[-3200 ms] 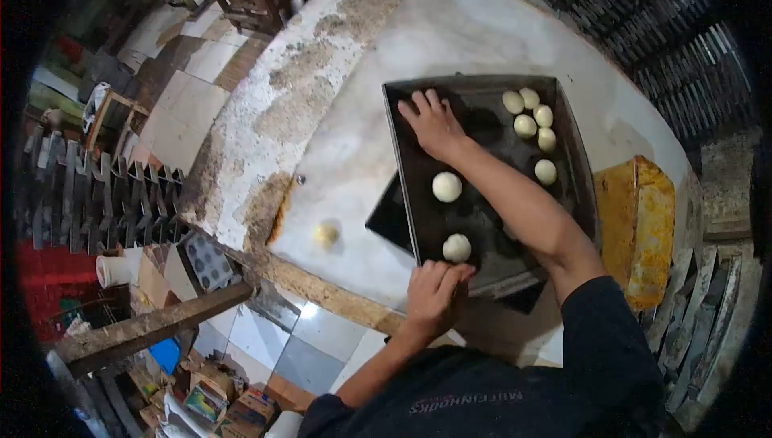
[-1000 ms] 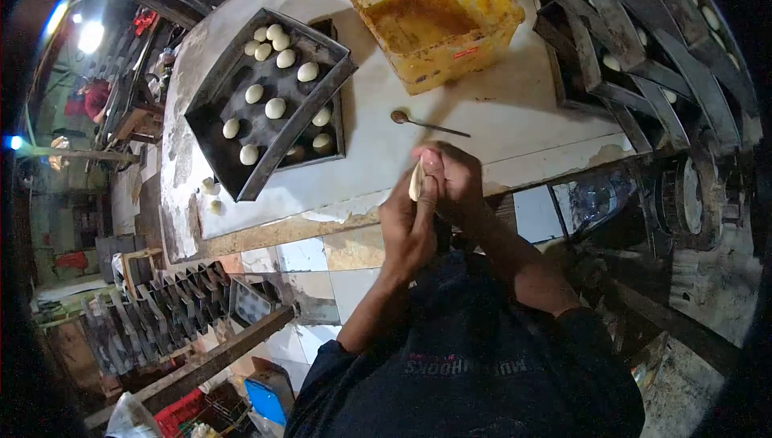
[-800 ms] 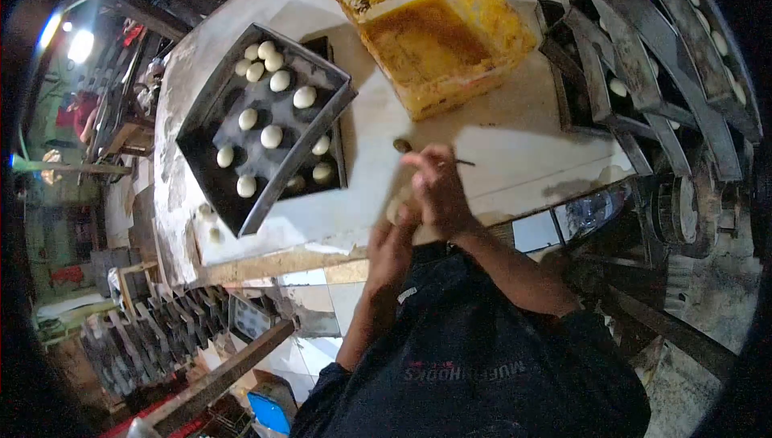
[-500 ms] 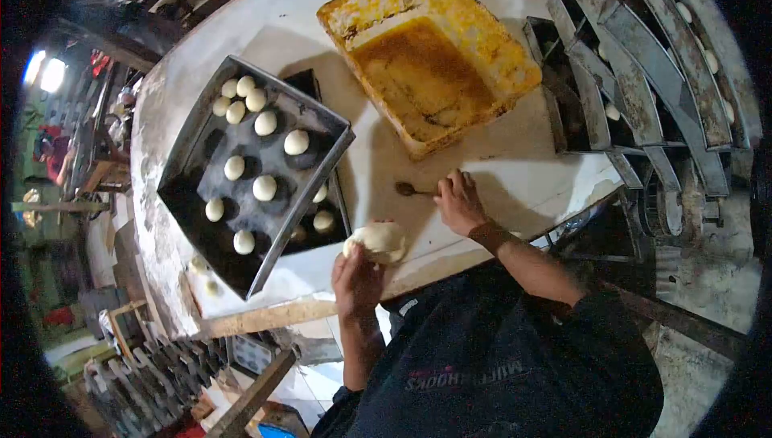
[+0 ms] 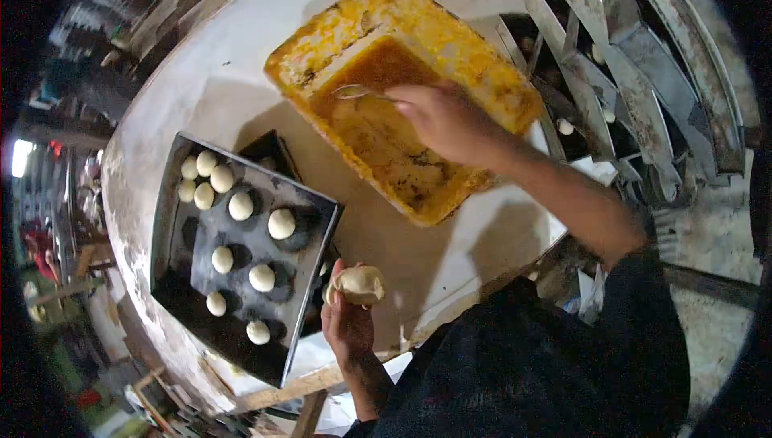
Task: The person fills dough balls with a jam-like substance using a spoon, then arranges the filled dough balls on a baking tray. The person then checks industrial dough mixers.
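the step in hand looks like scooping: the right hand [image 5: 454,123] is closed round the handle of a spoon [image 5: 351,92], its bowl over the orange-brown filling [image 5: 388,60] in the tub [image 5: 474,52]. well apart from it, the left hand [image 5: 349,327] grips a flattened dough piece [image 5: 358,284] beside the tray [image 5: 248,239] of dough balls [image 5: 262,278] on the bench [image 5: 394,237]. the next move seems to call for a level spoon and steady dough; whether the spoon is loaded, i cannot tell.

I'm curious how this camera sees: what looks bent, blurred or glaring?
All in the head view: the table edge bows and the corners go black; the right hand and spoon look soft, perhaps from motion; a light glares at far left, amid smeared background; the tub casts a soft shadow.
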The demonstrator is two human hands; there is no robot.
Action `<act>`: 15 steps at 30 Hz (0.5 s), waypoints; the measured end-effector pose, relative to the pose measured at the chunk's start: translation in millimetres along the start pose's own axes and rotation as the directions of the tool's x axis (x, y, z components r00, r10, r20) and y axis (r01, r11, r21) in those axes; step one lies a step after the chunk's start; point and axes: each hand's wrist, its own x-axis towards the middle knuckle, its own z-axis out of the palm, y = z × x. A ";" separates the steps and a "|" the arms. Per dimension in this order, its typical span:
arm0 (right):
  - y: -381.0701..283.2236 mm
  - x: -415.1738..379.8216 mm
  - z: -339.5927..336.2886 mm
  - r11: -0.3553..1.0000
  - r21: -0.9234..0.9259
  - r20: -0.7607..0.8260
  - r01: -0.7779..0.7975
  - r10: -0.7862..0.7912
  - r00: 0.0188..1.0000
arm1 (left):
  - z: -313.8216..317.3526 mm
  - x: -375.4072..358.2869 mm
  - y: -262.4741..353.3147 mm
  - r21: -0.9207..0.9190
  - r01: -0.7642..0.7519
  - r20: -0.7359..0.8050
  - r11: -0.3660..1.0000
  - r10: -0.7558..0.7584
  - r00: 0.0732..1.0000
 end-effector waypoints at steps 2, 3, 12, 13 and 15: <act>23.4 43.2 31.6 0.971 -0.231 0.365 -0.066 0.149 0.919 | 0.3 6.8 -3.3 -0.047 0.003 0.074 0.999 0.001 0.997; 24.7 63.7 43.3 0.921 -0.385 0.503 -0.055 0.259 0.824 | 0.7 10.5 -2.5 -0.035 0.026 0.076 0.999 -0.024 0.997; 37.2 103.2 111.2 0.904 -0.311 0.676 -0.295 0.428 0.600 | -7.3 26.0 -2.0 -0.070 -0.032 -0.081 0.997 0.027 0.996; 42.1 100.5 104.7 0.885 -0.193 0.685 -0.424 0.431 0.587 | -7.2 26.9 -1.5 -0.104 -0.046 -0.067 0.994 0.039 0.997; 54.6 90.0 81.2 0.684 0.143 0.730 -0.715 0.415 0.544 | -5.3 28.9 -0.3 -0.117 -0.061 -0.074 0.991 0.052 0.996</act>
